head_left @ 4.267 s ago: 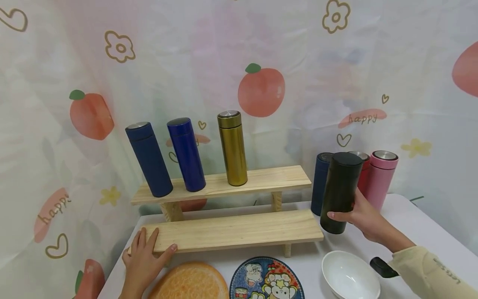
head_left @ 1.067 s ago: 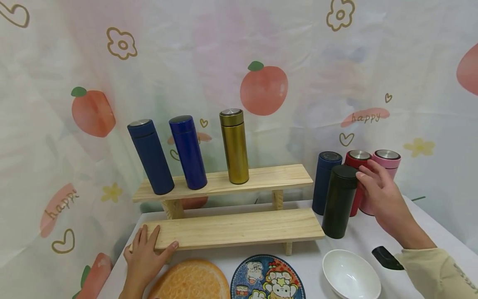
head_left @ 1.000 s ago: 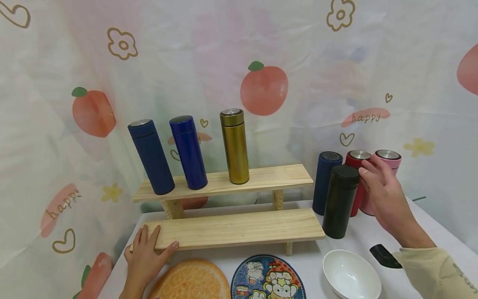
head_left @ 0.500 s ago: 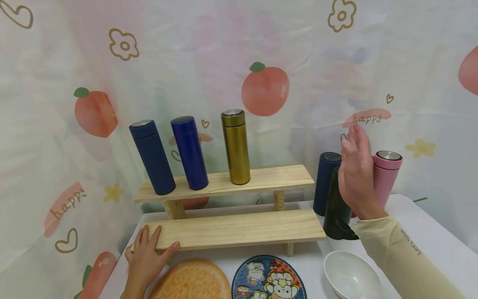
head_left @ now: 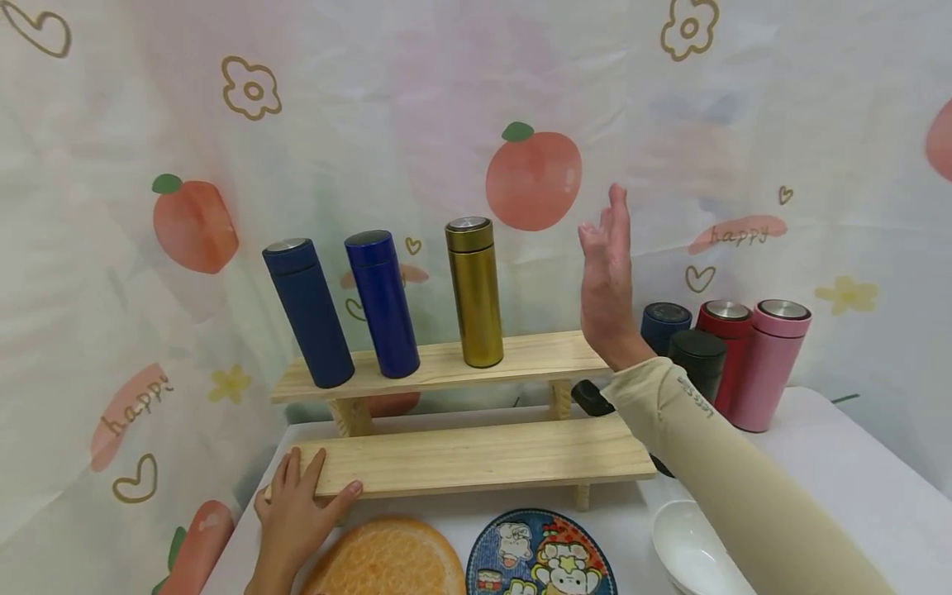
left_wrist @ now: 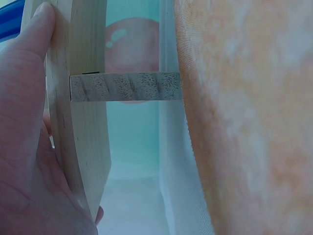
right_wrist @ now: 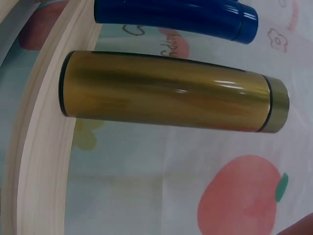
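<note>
My left hand [head_left: 293, 521] rests on the left end of the lower wooden shelf [head_left: 483, 459], fingers spread over the board. In the left wrist view its thumb [left_wrist: 41, 22] lies along the board's edge. My right hand [head_left: 608, 289] is raised in the air, fingers pointing up, holding nothing. It stands in front of the upper shelf's [head_left: 546, 354] right end, right of a gold thermos bottle [head_left: 476, 306]. That bottle fills the middle of the right wrist view. Left of it on the upper shelf stand a bright blue bottle [head_left: 383, 306] and a navy bottle [head_left: 308, 314].
At the right stand a black bottle [head_left: 697, 351], another navy bottle [head_left: 662, 322], a red bottle [head_left: 729, 343] and a pink bottle [head_left: 769, 364]. The right sleeve partly covers a white bowl [head_left: 687, 541]. An orange round mat [head_left: 387, 558] and a cartoon mat [head_left: 539, 554] lie in front.
Earlier the right hand held the black bottle; it was set down upright before the red one and let go. The hand then rose and moved left. The left hand stayed in place.
</note>
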`<state>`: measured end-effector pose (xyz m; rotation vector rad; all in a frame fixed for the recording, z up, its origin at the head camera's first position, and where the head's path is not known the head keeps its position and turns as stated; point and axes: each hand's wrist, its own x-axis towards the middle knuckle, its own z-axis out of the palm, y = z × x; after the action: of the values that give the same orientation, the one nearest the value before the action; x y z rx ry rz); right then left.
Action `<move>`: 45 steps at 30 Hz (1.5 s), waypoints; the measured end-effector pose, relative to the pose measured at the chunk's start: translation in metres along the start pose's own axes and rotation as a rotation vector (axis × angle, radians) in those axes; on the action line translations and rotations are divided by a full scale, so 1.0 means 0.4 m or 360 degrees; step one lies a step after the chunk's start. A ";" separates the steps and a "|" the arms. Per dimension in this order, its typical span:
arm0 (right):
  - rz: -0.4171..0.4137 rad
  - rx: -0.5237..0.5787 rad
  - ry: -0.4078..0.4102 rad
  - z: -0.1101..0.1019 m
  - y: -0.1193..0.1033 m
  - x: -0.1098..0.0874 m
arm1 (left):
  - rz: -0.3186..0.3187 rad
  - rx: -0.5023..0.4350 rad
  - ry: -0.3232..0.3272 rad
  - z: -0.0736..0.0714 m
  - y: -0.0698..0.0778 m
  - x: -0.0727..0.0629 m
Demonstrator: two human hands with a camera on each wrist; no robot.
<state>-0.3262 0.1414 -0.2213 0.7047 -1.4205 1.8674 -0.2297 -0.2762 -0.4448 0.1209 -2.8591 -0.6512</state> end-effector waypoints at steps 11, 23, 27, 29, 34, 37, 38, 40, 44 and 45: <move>0.0125 -0.0111 -0.0159 0.099 0.057 0.036 | 0.0001 -0.0005 0.0016 0.005 0.000 -0.001; 0.0437 -0.0203 -0.0464 0.145 0.113 0.009 | -0.0026 -0.0004 -0.0004 0.002 0.001 -0.005; 0.0499 -0.0245 -0.0497 0.151 0.131 -0.006 | -0.0014 -0.0010 0.0018 -0.002 0.002 -0.007; 0.0515 -0.0255 -0.0509 0.153 0.142 -0.016 | -0.0003 -0.0014 0.0034 -0.004 0.003 -0.005; 0.0546 -0.0236 -0.0530 0.145 0.174 -0.048 | 0.0000 -0.0012 0.0032 -0.003 0.003 0.000; 0.0597 -0.0246 -0.0534 0.139 0.186 -0.068 | -0.0014 -0.0004 0.0014 -0.002 0.003 0.001; 0.0615 -0.0251 -0.0537 0.138 0.189 -0.074 | -0.0016 -0.0004 0.0014 -0.002 0.004 0.001; 0.0656 -0.0258 -0.0543 0.136 0.194 -0.085 | -0.0015 -0.0003 0.0023 -0.003 0.006 0.000; 0.0722 -0.0250 -0.0560 0.133 0.203 -0.101 | 0.0000 -0.0009 0.0048 -0.004 0.006 -0.002; 0.0739 -0.0246 -0.0565 0.133 0.205 -0.104 | 0.0002 -0.0010 0.0050 -0.004 0.006 -0.003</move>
<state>-0.3635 0.0676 -0.2881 0.6950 -2.0773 2.0081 -0.2283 -0.2745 -0.4424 0.1271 -2.8269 -0.6518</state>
